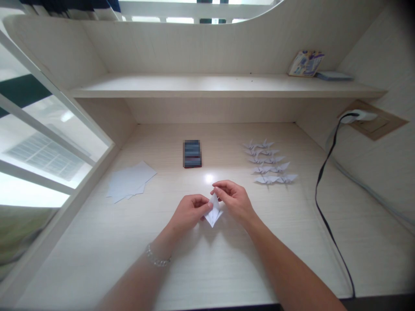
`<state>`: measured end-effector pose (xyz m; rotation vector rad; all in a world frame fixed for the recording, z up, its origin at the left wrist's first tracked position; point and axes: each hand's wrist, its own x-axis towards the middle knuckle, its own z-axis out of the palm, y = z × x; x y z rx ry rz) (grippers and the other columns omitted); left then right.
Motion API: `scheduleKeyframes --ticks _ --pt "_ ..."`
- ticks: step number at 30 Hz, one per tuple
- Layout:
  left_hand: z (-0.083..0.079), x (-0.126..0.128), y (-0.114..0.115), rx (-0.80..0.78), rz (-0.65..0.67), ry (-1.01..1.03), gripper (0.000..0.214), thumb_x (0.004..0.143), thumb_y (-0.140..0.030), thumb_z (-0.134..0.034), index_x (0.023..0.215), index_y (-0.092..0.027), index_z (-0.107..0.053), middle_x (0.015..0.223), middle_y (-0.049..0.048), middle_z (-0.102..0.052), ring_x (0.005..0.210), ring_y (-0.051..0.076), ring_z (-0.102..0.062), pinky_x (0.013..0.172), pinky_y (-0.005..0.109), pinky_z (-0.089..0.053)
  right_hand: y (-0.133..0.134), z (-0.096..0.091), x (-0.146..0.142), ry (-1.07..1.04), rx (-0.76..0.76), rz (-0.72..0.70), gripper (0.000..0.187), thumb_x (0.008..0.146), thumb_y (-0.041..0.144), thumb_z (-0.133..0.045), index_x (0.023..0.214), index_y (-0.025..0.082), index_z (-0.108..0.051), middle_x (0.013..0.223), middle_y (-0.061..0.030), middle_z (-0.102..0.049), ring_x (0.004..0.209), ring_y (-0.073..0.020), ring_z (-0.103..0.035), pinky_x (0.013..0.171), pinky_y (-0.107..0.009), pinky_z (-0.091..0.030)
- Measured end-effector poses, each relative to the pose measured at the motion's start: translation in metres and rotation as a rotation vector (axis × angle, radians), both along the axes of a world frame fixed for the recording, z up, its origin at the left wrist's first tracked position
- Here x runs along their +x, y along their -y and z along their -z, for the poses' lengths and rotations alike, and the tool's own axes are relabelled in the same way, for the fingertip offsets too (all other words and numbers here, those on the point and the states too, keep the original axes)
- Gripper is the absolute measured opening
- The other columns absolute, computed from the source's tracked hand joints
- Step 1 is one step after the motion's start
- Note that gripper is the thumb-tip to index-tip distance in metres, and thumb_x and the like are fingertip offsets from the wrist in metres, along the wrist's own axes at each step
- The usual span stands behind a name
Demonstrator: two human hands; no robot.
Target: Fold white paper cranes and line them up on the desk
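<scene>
A small white folded paper (213, 214), pointed at its lower end and shaped like a partly folded crane, is held just above the desk. My left hand (193, 208) pinches its left side between thumb and fingers. At the paper's upper tip, my right hand (232, 198) has its thumb and fingers closed on the point. Several finished white paper cranes (269, 164) stand in two columns to the right. Over on the left lies a loose stack of white paper sheets (131, 181).
A dark, blurred-out phone-like block (192, 153) lies behind my hands. From the wall socket (378, 119) a black cord (319, 190) runs down the desk's right side. The shelf (194, 84) above holds a colourful box (305, 64) and a flat pale item (333, 76).
</scene>
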<state>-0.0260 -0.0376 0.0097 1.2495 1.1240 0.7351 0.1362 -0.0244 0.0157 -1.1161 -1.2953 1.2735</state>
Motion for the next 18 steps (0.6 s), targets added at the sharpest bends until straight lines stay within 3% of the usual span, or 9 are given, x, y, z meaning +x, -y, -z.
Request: scheduleKeyframes --ticks 4,9,14,18 --pt "0.0003 0.0000 -0.0006 0.037 -0.060 0.015 0.026 0.073 -0.038 -0.061 0.077 -0.012 -0.065 0.066 0.0045 -0.063 0.057 0.013 -0.055 0.052 0.023 -0.042 -0.0021 0.0015 0.0028 0.057 -0.037 -0.025 0.029 0.077 0.039 -0.057 0.094 0.017 -0.063 0.084 -0.0064 -0.067 0.075 -0.0174 -0.062 0.063 -0.028 -0.049" --pt "-0.0014 0.0007 -0.0015 0.056 -0.201 0.050 0.029 0.072 -0.039 -0.062 0.080 -0.012 -0.065 0.071 0.0059 -0.064 0.062 0.014 -0.058 0.054 0.023 -0.046 -0.0015 0.0043 0.0014 0.064 -0.117 -0.176 0.020 0.070 0.034 -0.065 0.079 0.016 -0.065 0.074 -0.0040 -0.066 0.067 -0.0163 -0.061 0.060 -0.027 -0.048" --pt "-0.0028 0.0019 0.0001 0.008 -0.188 0.182 0.033 0.070 -0.035 -0.066 0.092 -0.011 -0.063 0.079 0.0083 -0.066 0.069 0.017 -0.061 0.059 0.026 -0.049 -0.0002 0.0049 -0.0024 -0.009 -0.178 -0.098 0.022 0.068 0.034 -0.065 0.078 0.015 -0.065 0.071 -0.0028 -0.065 0.061 -0.0143 -0.060 0.051 -0.024 -0.047" --pt "-0.0026 0.0019 0.0000 0.024 -0.194 0.162 0.034 0.068 -0.033 -0.068 0.094 -0.012 -0.062 0.079 0.0078 -0.066 0.068 0.016 -0.060 0.057 0.025 -0.050 0.0001 0.0056 -0.0042 -0.051 -0.207 -0.100 0.021 0.068 0.033 -0.066 0.079 0.016 -0.064 0.072 -0.0025 -0.065 0.062 -0.0144 -0.060 0.052 -0.024 -0.047"
